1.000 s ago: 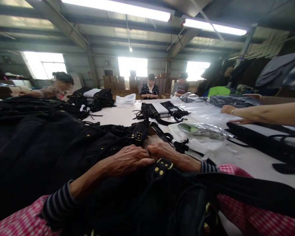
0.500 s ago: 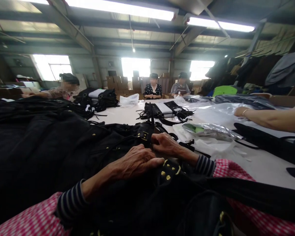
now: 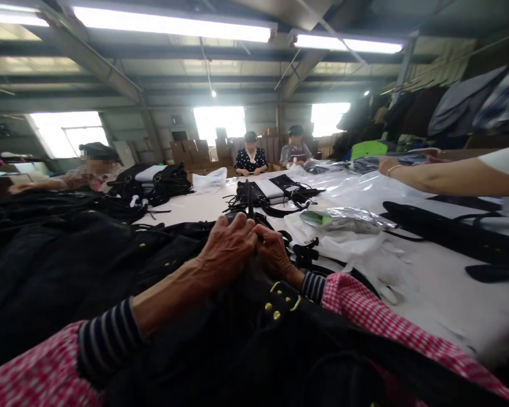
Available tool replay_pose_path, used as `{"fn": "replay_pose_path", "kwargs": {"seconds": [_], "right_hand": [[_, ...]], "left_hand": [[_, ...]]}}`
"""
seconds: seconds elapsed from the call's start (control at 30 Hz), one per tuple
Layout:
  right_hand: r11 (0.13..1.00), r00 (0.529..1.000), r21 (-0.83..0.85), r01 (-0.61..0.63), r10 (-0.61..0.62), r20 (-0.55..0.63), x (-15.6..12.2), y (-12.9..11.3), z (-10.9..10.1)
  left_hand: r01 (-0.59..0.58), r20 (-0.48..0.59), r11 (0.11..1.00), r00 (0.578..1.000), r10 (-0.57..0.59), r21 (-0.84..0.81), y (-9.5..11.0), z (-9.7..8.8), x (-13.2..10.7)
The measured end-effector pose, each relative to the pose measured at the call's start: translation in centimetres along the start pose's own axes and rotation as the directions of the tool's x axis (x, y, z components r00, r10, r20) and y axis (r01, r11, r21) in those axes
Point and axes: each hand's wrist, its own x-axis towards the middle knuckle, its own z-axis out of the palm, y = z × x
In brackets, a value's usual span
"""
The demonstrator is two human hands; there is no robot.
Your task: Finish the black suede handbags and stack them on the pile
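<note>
A black bag with gold studs and a gold-edged strap tab lies close in front of me. My left hand is closed at its far edge, knuckles up, beside a dark upright strap. Right against it, my right hand has its fingers curled in a pinch. Both hands meet on the black bag's strap end; the exact part between the fingers is hidden. More black bags are heaped to the left of my hands.
Black bags with white wrapping lie on the pale table, another stack farther left. Clear plastic bags spread at the right, where a co-worker's arm reaches in. Other people sit across the table.
My left hand has moved up and forward to the far strap, covering its gold buckle. My right hand has drawn close against it. The co-worker's arm at the right has lifted, and the view has shifted.
</note>
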Motion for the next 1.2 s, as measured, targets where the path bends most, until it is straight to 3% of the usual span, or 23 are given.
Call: {"fn": "replay_pose_path", "kwargs": {"seconds": [0.07, 0.13, 0.33, 0.53, 0.63, 0.7, 0.77, 0.83, 0.9, 1.0, 1.1, 1.2], "right_hand": [[1.000, 0.999, 0.028, -0.010, 0.011, -0.043, -0.3, -0.1, -0.2], [0.999, 0.998, 0.038, -0.029, 0.031, -0.050, -0.5, -0.1, -0.4], [0.991, 0.995, -0.122, -0.051, 0.060, 0.076, -0.7, -0.2, -0.2], [0.987, 0.987, -0.150, -0.060, 0.081, 0.136, 0.0, 0.7, 0.2], [0.990, 0.959, -0.140, -0.007, 0.046, 0.281, 0.2, 0.1, -1.2], [0.987, 0.919, -0.140, 0.079, -0.017, 0.394, -0.5, -0.8, -3.6], [0.970, 0.916, -0.192, 0.151, -0.065, 0.396, -2.3, -1.6, -7.3], [0.944, 0.970, -0.315, 0.101, -0.022, 0.243, -4.9, -1.7, -12.1], [0.906, 0.999, -0.422, -0.029, 0.044, 0.026, -8.0, -0.6, -17.2], [0.793, 0.957, -0.547, -0.268, 0.152, -0.247, -12.1, 2.8, -23.7], [0.700, 0.889, -0.549, -0.457, 0.342, -0.303, -14.4, 6.2, -26.9], [0.692, 0.835, -0.469, -0.550, 0.470, -0.286, -15.0, 7.7, -26.8]], "left_hand": [[-0.051, 0.025, 0.999, 0.998, 0.050, 0.008, -0.8, -0.3, 1.4], [-0.054, 0.067, 0.995, 0.996, 0.060, -0.082, -1.8, 0.2, 2.2], [0.230, 0.179, 0.888, 0.969, -0.170, -0.398, -4.0, 5.1, 1.1], [0.264, 0.133, 0.829, 0.964, -0.228, -0.492, -4.5, 6.9, 0.3], [0.284, 0.156, 0.815, 0.959, -0.238, -0.504, -4.4, 7.1, 0.6], [0.294, 0.146, 0.811, 0.956, -0.256, -0.506, -4.2, 7.3, 0.6], [0.286, 0.103, 0.818, 0.957, -0.271, -0.499, -4.0, 7.5, 0.3], [0.271, 0.061, 0.827, 0.959, -0.278, -0.493, -3.7, 7.7, 0.0], [0.268, 0.047, 0.825, 0.958, -0.283, -0.497, -3.4, 7.6, -0.2], [0.283, 0.062, 0.821, 0.954, -0.292, -0.496, -3.1, 7.3, -0.4], [0.313, 0.078, 0.820, 0.946, -0.316, -0.479, -2.9, 7.0, -0.4], [0.314, 0.079, 0.827, 0.946, -0.315, -0.467, -3.0, 7.1, -0.3]]}}
